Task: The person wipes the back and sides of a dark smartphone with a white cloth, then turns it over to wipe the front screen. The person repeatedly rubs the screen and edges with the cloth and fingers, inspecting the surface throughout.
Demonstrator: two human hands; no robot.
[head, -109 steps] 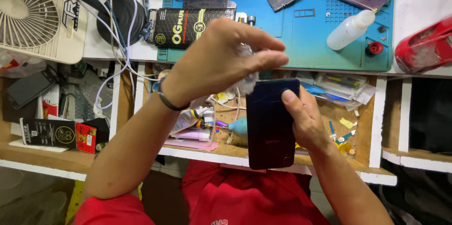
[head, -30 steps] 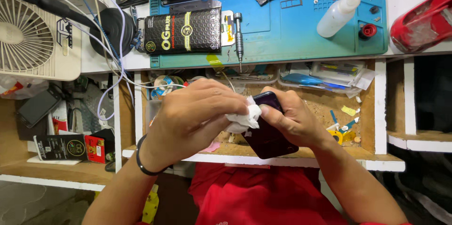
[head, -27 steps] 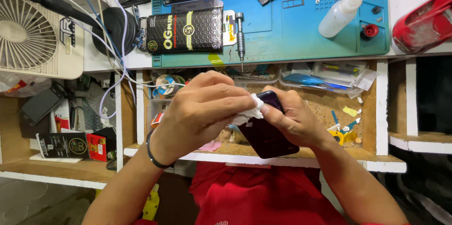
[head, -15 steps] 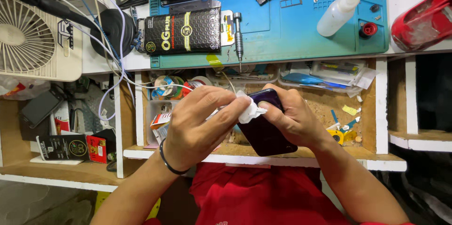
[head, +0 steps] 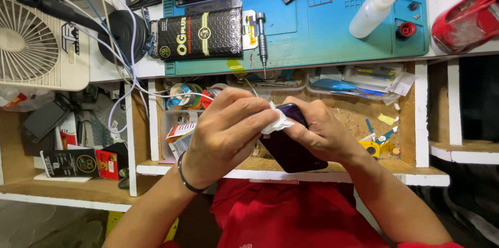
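Observation:
My right hand [head: 322, 133] grips a dark purple smartphone [head: 291, 146] by its upper end, over the open drawer. My left hand [head: 226, 131] pinches a small white wad of cloth [head: 278, 122] and presses it against the top corner of the phone. The two hands touch around the cloth. A black band sits on my left wrist.
A blue work mat [head: 317, 24] lies above with a white squeeze bottle [head: 370, 13], a screwdriver [head: 261, 40] and a black packet [head: 200, 36]. A white fan [head: 36, 45] stands at left. The wooden drawer [head: 364, 118] holds tape rolls, tools and scraps. A red object [head: 465, 19] lies at right.
The phone dropped from upright to lower over the drawer. My left hand came down onto it with the cloth and has shifted slightly while rubbing the top corner.

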